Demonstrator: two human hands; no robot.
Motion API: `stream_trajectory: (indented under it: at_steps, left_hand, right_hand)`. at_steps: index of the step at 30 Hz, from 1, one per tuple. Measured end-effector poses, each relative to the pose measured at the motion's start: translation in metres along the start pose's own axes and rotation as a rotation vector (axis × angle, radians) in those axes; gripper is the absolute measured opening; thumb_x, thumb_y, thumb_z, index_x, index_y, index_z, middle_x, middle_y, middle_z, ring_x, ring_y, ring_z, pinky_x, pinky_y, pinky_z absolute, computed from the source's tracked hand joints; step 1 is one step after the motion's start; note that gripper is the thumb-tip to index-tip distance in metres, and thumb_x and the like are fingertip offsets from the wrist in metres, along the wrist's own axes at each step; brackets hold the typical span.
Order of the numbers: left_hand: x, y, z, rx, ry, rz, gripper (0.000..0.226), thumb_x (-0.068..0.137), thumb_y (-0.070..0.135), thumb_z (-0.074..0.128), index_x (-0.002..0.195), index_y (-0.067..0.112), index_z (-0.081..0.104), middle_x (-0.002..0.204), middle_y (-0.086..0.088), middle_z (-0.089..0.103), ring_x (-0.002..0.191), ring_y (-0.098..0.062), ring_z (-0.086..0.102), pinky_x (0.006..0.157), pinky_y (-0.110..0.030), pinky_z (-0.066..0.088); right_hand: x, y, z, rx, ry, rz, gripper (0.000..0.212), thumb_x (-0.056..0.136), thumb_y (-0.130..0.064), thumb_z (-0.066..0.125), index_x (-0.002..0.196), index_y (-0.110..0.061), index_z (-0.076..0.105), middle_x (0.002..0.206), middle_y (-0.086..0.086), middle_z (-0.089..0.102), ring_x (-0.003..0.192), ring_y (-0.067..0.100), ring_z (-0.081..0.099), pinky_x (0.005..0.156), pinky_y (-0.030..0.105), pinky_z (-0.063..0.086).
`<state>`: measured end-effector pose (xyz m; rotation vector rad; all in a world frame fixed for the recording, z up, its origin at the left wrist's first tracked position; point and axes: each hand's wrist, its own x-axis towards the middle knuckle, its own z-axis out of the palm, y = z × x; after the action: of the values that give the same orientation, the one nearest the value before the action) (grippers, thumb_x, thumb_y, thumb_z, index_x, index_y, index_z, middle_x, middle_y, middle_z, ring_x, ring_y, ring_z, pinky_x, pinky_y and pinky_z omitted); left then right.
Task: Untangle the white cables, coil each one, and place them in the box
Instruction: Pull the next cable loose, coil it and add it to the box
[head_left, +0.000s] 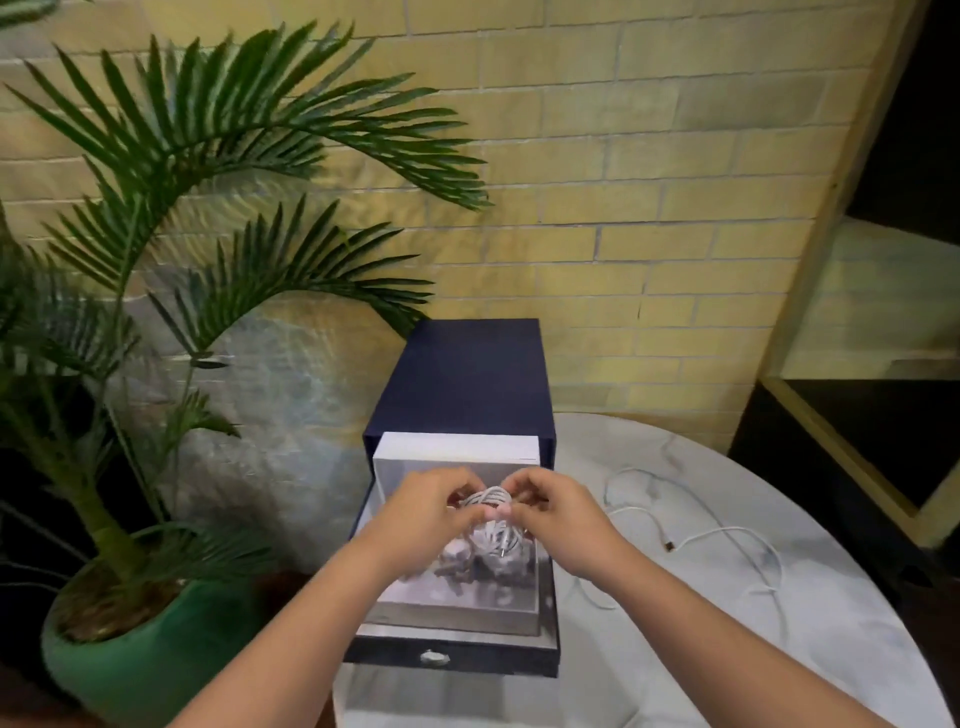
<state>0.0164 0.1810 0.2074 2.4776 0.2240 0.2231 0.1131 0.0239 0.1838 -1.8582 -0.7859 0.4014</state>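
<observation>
Forearms, two, bare: they enter from the bottom edge and meet over the open drawer (452, 661). Brick wall (623, 156), pale yellow: it fills the background behind everything else. Palm (208, 156) in a green pot (156, 660): it stands at the left, beside the table's left edge, with the lowest frond tips reaching near the box's back left corner. Table (701, 675), round, white marbled top: its rim curves away on the right. Box (462, 379), navy: it stands at the table's left side with the drawer pulled out toward the camera. Loose white cable (727, 535): it sprawls in open loops on the tabletop just right of the box, well inside the rim, its plug (669, 545) lying free. Left hand (426, 512) and right hand (556, 512): they are held close together above the drawer, and each pinches between thumb and curled fingertips one side of a coiled white cable (488, 499). More white bundles (498, 545) lie beneath in the drawer, too blurred to count.
</observation>
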Motion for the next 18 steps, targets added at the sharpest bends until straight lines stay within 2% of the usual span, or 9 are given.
stream_trajectory:
  at_steps: [3,6,8,11,14,17,18]
  left_hand:
    - [-0.016,-0.029,-0.025,0.055,-0.057,-0.003,0.009,0.087,0.036,0.067,0.089,0.029,0.072,0.088,0.015,0.068,0.088,0.000,0.061,0.082,-0.023,0.048]
    - [-0.028,-0.050,-0.038,0.051,-0.078,-0.041,0.005,0.088,0.032,0.066,0.084,0.030,0.069,0.079,0.013,0.068,0.077,-0.002,0.062,0.073,-0.025,0.050]
    - [-0.030,-0.057,-0.038,0.076,-0.040,-0.070,0.009,0.089,0.029,0.063,0.081,0.026,0.066,0.077,0.009,0.066,0.074,-0.006,0.061,0.068,-0.025,0.048]
    - [-0.033,-0.072,-0.041,0.025,0.080,-0.163,0.010,0.089,0.025,0.061,0.081,0.021,0.065,0.076,0.005,0.068,0.074,-0.008,0.063,0.064,-0.019,0.046]
    - [-0.033,-0.083,-0.040,-0.221,0.158,-0.333,0.011,0.088,0.021,0.064,0.081,0.013,0.065,0.075,-0.003,0.071,0.070,-0.010,0.069,0.067,-0.021,0.052]
    - [-0.037,-0.082,-0.037,-0.577,0.092,-0.507,0.017,0.086,0.016,0.069,0.097,0.008,0.058,0.075,-0.011,0.072,0.067,-0.017,0.072,0.063,-0.027,0.057]
    - [-0.038,-0.084,-0.036,-0.599,0.059,-0.529,0.022,0.086,0.017,0.070,0.100,0.009,0.055,0.075,-0.011,0.073,0.067,-0.019,0.072,0.061,-0.027,0.057]
  right_hand:
    - [0.007,-0.010,0.033,-0.047,-0.060,-0.043,0.010,0.086,-0.019,0.069,0.095,-0.022,0.073,0.086,-0.009,0.072,0.073,0.000,0.063,0.069,0.019,0.048]
    - [0.014,-0.018,0.061,-0.077,-0.080,-0.048,0.018,0.087,-0.015,0.068,0.103,-0.019,0.073,0.096,-0.009,0.072,0.088,0.003,0.065,0.078,0.020,0.051]
    - [0.017,-0.022,0.070,-0.089,-0.036,-0.049,0.022,0.087,-0.013,0.067,0.108,-0.019,0.069,0.100,-0.009,0.070,0.091,0.007,0.064,0.082,0.019,0.051]
    - [0.020,-0.028,0.084,-0.135,0.052,-0.060,0.029,0.087,-0.017,0.068,0.115,-0.023,0.063,0.100,-0.014,0.063,0.086,0.002,0.058,0.076,0.011,0.045]
    - [0.024,-0.026,0.093,-0.080,0.045,-0.005,0.032,0.084,-0.015,0.071,0.113,-0.020,0.059,0.098,-0.013,0.059,0.091,0.007,0.060,0.087,0.027,0.052]
    - [0.030,-0.022,0.102,-0.097,0.043,0.036,0.029,0.085,-0.008,0.068,0.110,-0.020,0.062,0.096,-0.009,0.063,0.091,0.012,0.061,0.088,0.039,0.054]
    - [0.034,-0.020,0.105,-0.118,0.044,0.045,0.028,0.086,-0.007,0.067,0.111,-0.019,0.064,0.100,-0.006,0.066,0.093,0.013,0.062,0.088,0.040,0.054]
